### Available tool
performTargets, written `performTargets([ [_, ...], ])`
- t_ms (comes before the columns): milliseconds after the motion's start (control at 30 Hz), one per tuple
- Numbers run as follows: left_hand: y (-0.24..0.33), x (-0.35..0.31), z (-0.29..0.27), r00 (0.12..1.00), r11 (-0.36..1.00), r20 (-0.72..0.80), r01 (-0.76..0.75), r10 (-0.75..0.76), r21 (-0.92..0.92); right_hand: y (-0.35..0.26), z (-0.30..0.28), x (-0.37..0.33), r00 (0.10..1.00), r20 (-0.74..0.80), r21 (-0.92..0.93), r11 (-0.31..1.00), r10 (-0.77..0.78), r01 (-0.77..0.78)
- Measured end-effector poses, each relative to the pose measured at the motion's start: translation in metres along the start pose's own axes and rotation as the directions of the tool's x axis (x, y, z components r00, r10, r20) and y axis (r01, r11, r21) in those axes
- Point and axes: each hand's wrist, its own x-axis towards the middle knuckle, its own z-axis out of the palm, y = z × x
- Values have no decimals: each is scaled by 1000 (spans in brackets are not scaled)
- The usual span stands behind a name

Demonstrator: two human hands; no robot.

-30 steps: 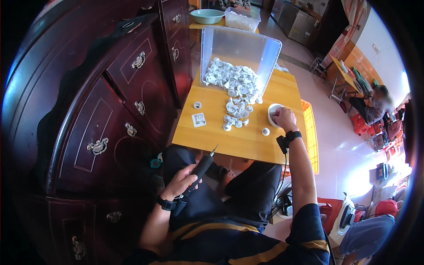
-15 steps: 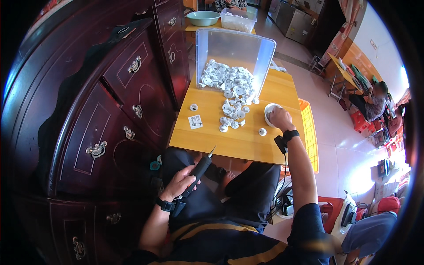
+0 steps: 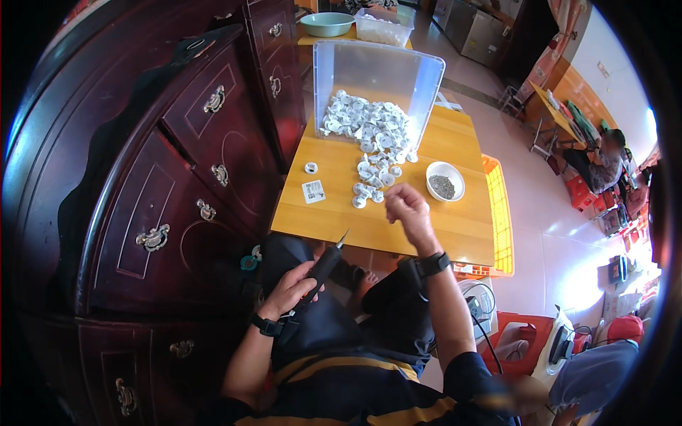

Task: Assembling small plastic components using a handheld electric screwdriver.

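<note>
Black screwdriver [image 3: 325,265] is snugly gripped in the left hand [image 3: 290,290], well apart from many white parts [image 3: 369,119] remaining heaped beyond the right hand [image 3: 409,207], whose curled fingers' contents, if any, cannot be determined.

Your screwdriver [image 3: 324,265] looks like dull plastic with a metal tip [image 3: 344,238]; your table [image 3: 323,221] looks like smooth wood, the tub [image 3: 376,67] clear, shiny plastic.
</note>
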Motion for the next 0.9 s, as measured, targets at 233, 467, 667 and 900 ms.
performTargets([
  [233, -9, -4, -3, 999, 999, -6, -44, 44, -3, 30, 48, -22, 960, 137, 128, 956, 246, -263],
  [467, -8, -8, -2, 999, 999, -27, -42, 42, 14, 45, 51, -23, 934, 199, 281, 896, 297, -345],
  [667, -13, -6, -2, 999, 999, -21, -24, 25, 28, 38, 55, -26, 934, 172, 272, 897, 312, -349],
  [900, -9, -5, -3, 1000, 1000, 1, -28, 28, -1, 42, 53, -26, 944, 178, 299, 899, 278, -321],
])
